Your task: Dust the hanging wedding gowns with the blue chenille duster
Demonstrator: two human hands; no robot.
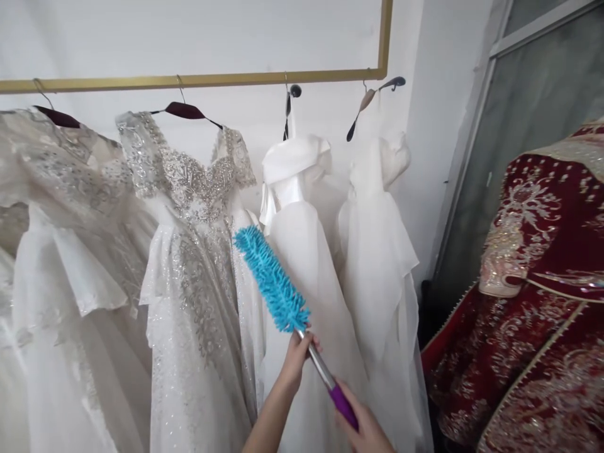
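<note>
Head view. Nearest the lens, low centre-right: right hand [367, 429], fingers wrapped around the purple grip end of a long duster with a silver metal shaft and a fluffy turquoise microfibre head [272, 279]. Just above and to the left, left hand [296, 360], fingers closed around the silver shaft right below the turquoise head. Both hands cut by the bottom edge of the frame or close to it. Duster tilted up and to the left, head lying against the skirts between the second and third gowns.

Gold metal hanging rail [189, 80] across the top, turning upward at its right end, against a white wall. Four pale gowns on it, each on its own hanger: beaded ivory lace gown [61, 239] at far left, cut by the left edge; sequined white gown with cap sleeves [189, 251]; plain white satin-and-tulle gown [295, 207]; sheer white tulle gown [377, 251] last on the rail. Skirts packed side by side, touching.

Open room: narrow dark gap between the last white gown and one dark red velvet garment with gold embroidery [533, 302] at the right edge. Grey glazed panel behind it.
</note>
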